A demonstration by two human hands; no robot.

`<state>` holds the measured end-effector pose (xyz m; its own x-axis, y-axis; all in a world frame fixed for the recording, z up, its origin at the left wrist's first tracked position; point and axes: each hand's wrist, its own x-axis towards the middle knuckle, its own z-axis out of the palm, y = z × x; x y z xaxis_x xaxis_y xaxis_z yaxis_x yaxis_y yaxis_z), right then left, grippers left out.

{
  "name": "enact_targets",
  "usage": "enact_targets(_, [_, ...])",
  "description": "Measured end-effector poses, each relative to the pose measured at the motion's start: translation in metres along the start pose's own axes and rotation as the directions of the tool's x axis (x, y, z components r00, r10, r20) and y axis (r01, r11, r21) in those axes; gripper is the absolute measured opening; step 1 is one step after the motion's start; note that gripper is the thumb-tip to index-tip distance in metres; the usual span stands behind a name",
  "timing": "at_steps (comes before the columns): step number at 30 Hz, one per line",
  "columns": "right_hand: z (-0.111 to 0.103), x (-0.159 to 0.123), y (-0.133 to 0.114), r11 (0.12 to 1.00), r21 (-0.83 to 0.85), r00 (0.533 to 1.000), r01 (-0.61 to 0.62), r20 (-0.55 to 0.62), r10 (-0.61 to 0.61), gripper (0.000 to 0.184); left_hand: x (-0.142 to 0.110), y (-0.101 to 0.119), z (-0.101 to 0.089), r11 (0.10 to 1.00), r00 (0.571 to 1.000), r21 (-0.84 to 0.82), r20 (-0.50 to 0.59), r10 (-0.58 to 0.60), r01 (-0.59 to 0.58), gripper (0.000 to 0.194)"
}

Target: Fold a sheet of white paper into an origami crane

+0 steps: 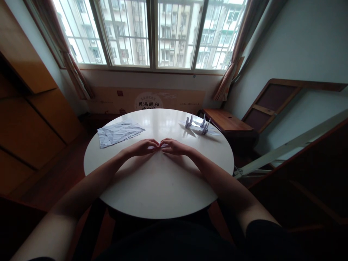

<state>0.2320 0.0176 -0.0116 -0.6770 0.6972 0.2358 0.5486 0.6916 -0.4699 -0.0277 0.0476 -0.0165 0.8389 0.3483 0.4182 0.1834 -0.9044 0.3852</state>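
Note:
Both of my hands meet above the middle of a round white table (160, 192). My left hand (144, 147) and my right hand (175, 146) pinch a small piece of folded paper (152, 147) between their fingertips. Most of that paper is hidden behind the fingers, so its exact shape does not show. To the left lies a stack of creased paper sheets (118, 133). On the far right of the table several folded paper cranes (188, 121) stand upright with their necks and tails raised.
A barred window (174, 36) lies beyond the table, above a long printed box (108, 99) at the wall. Wooden cabinets (32, 119) stand on the left. A low brown wooden stand (228, 121) and a leaning framed panel (269, 103) are on the right.

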Motion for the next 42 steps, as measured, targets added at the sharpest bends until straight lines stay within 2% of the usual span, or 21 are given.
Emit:
enact_targets(18, [-0.0031, -0.0018, -0.0043, 0.999, -0.047, 0.999, -0.004, 0.031, 0.005, 0.037, 0.0003, -0.0005, -0.0001, 1.000, 1.000, -0.012, 0.002, 0.006, -0.006, 0.024])
enact_targets(42, [-0.0039, -0.0015, -0.0059, 0.999, -0.053, 1.000, -0.005, 0.024, 0.006, 0.037, 0.0011, 0.0027, -0.0029, 1.000, 1.000, -0.021, 0.012, -0.002, 0.002, 0.024])
